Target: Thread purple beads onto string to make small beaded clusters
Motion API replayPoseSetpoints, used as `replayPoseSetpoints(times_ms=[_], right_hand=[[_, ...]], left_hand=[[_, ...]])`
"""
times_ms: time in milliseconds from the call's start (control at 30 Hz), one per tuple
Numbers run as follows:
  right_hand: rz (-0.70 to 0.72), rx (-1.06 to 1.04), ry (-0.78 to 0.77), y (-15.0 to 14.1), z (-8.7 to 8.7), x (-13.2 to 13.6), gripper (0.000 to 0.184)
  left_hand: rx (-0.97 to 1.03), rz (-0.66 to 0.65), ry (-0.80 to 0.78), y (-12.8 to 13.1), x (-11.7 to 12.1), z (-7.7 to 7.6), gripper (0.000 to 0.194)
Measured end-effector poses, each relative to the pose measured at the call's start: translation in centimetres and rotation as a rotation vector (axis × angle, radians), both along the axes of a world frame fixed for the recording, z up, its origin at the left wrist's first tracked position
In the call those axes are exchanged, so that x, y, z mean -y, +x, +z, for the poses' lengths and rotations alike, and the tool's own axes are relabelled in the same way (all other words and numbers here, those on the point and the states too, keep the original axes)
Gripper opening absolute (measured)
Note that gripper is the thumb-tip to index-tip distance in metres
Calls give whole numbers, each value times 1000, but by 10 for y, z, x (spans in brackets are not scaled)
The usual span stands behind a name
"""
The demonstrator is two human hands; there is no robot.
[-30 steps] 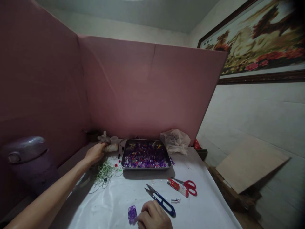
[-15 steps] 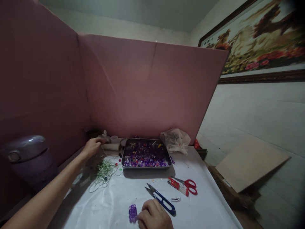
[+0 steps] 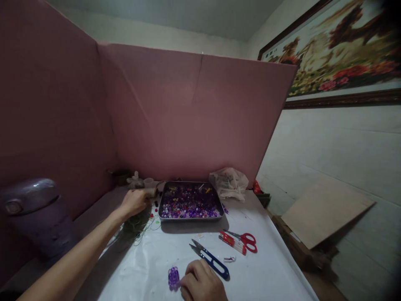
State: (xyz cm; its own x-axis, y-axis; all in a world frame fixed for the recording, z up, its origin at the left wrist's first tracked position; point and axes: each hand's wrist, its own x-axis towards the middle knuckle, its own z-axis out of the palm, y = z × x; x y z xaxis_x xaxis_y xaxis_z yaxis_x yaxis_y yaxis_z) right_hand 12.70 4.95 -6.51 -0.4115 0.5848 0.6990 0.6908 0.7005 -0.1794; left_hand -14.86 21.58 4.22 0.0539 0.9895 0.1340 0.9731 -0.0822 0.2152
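My left hand (image 3: 136, 202) reaches to the back left of the table, its fingers bent over the left part of a pale thread spool (image 3: 152, 192) whose right end sticks out. A tangle of green thread (image 3: 138, 228) lies partly hidden under that wrist. At the front, my right hand (image 3: 203, 281) rests with curled fingers, thumb and forefinger at the edge of a small purple beadwork piece (image 3: 173, 276). Blue thread snips (image 3: 211, 261) lie just beyond the right hand, blades pointing away to the left. Several loose beads lie near the spool.
A dark tray (image 3: 191, 220) of mostly purple beads stands at the back middle, beside a clear plastic bag (image 3: 230, 184). Red-handled scissors (image 3: 248, 241) and a red lighter (image 3: 232, 242) lie right. A purple bottle (image 3: 37, 221) stands left; pink panels (image 3: 188, 113) enclose the back and left.
My left hand has moved right and toward me, now covering much of the spool and part of the green thread. My right hand and the beadwork stay in place.
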Motion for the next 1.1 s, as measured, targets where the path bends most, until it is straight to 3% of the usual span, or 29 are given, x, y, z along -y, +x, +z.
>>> replayPoseSetpoints(times_ms=[167,300,433,600,767,867,967,1100], right_hand=[[2,-8,0,0,3,1,10],[15,-16,-51,-1,9,4,10],[37,-46,-116,-1,17,9,12],[59,-69,-170,-2,29,16,11],[41,-68,-219,-2,40,23,11],[42,-97,-239,-2,44,26,10],[42,-215,-280,-1,48,27,13],[57,-462,-316,4,69,28,16]], left_hand=[[88,-15,-7,8,4,-2,31],[291,4,26,3,2,17,30],[616,3,115,2,12,58,25],[994,-116,307,15,42,122,10],[1156,-249,411,38,72,181,7],[1201,-331,449,53,88,205,8],[1215,-375,405,69,104,215,8],[1205,-385,331,95,132,201,10]])
